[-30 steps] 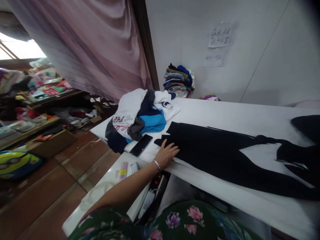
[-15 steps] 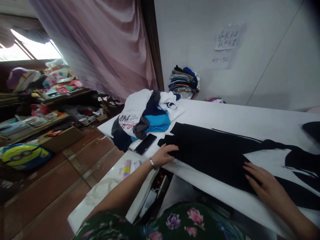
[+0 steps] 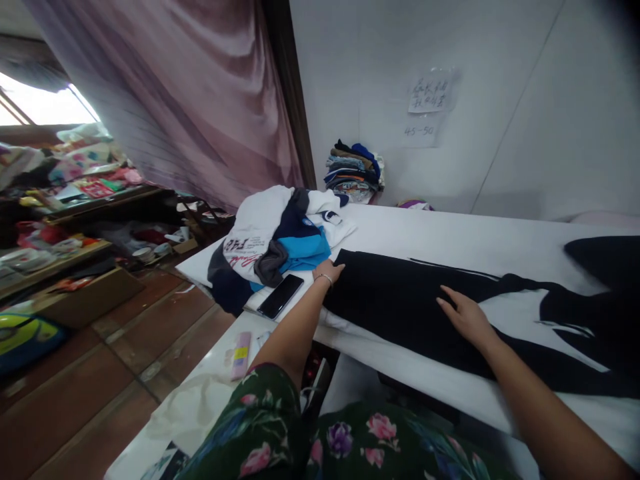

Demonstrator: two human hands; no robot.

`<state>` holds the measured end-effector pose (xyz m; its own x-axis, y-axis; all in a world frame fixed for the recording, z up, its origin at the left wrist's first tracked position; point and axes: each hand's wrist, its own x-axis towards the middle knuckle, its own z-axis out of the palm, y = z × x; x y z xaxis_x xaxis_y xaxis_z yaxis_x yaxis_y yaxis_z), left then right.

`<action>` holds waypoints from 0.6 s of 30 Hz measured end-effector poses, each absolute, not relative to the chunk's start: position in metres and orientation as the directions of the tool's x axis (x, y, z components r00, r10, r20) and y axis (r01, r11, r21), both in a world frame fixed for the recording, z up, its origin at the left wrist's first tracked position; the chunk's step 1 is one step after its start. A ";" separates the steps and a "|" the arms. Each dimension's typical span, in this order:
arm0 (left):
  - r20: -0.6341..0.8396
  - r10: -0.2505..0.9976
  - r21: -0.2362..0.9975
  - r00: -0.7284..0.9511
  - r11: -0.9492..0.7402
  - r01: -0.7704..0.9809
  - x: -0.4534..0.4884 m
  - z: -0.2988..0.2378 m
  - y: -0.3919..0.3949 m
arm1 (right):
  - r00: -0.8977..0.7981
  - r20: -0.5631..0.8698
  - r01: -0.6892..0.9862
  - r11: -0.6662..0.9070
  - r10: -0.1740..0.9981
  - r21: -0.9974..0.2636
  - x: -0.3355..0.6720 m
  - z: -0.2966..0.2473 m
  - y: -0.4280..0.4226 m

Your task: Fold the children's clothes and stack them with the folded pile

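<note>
Item: black garment (image 3: 395, 300) lying lengthwise on white-topped table (image 3: 450, 230); left hand (image 3: 329, 272) open, fingers lightly curled on its near end, beside smartphone (image 3: 280, 297) and clothes heap (image 3: 280, 243); right hand (image 3: 467, 319) spread flat mid-garment, neither pinching.

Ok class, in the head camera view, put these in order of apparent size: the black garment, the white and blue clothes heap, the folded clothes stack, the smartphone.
1. Black garment, largest.
2. White and blue clothes heap.
3. Folded clothes stack and smartphone: these look similar, and the stack sits farther from the camera, so they stay unranked.
</note>
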<state>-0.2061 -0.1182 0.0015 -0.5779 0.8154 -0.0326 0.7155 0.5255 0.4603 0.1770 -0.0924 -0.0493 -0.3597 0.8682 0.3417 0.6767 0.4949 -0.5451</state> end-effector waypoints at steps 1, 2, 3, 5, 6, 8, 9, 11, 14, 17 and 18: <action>-0.032 0.814 0.461 -0.579 0.527 0.714 -0.206 0.002 -0.116 | -0.345 0.362 0.664 0.497 0.866 -0.559 0.177 -0.053 -0.095; -0.026 0.816 0.464 -0.578 0.522 0.716 -0.206 0.002 -0.115 | -0.319 0.379 0.651 0.491 0.869 -0.578 0.177 -0.056 -0.097; -0.014 0.818 0.467 -0.575 0.514 0.720 -0.206 0.002 -0.116 | -0.284 0.392 0.638 0.478 0.875 -0.604 0.178 -0.058 -0.100; 0.015 0.812 0.470 -0.583 0.509 0.721 -0.208 0.000 -0.121 | -0.217 0.411 0.606 0.453 0.885 -0.654 0.179 -0.059 -0.105; 0.023 0.803 0.468 -0.595 0.517 0.717 -0.210 -0.002 -0.125 | -0.202 0.420 0.591 0.452 0.885 -0.668 0.179 -0.059 -0.107; 0.017 0.784 0.465 -0.621 0.543 0.699 -0.214 -0.008 -0.132 | -0.206 0.444 0.566 0.476 0.872 -0.673 0.179 -0.058 -0.108; 0.005 0.776 0.464 -0.631 0.557 0.689 -0.216 -0.012 -0.135 | -0.214 0.454 0.557 0.490 0.865 -0.671 0.179 -0.057 -0.109; -0.021 0.769 0.464 -0.639 0.574 0.675 -0.219 -0.017 -0.137 | -0.212 0.469 0.544 0.503 0.857 -0.672 0.177 -0.056 -0.108; -0.031 0.764 0.465 -0.645 0.582 0.667 -0.221 -0.020 -0.136 | -0.173 0.475 0.537 0.487 0.863 -0.689 0.176 -0.055 -0.106; -0.021 0.768 0.462 -0.640 0.575 0.675 -0.221 -0.017 -0.136 | -0.146 0.468 0.570 0.461 0.871 -0.680 0.174 -0.054 -0.106; -0.016 0.772 0.462 -0.636 0.570 0.679 -0.220 -0.016 -0.137 | -0.145 0.465 0.593 0.453 0.873 -0.665 0.173 -0.054 -0.107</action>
<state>-0.2201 -0.1375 -0.0157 -0.6359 0.7716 -0.0163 0.6795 0.5698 0.4622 0.1734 -0.1067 -0.0541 -0.1448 0.8734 0.4651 0.5934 0.4527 -0.6655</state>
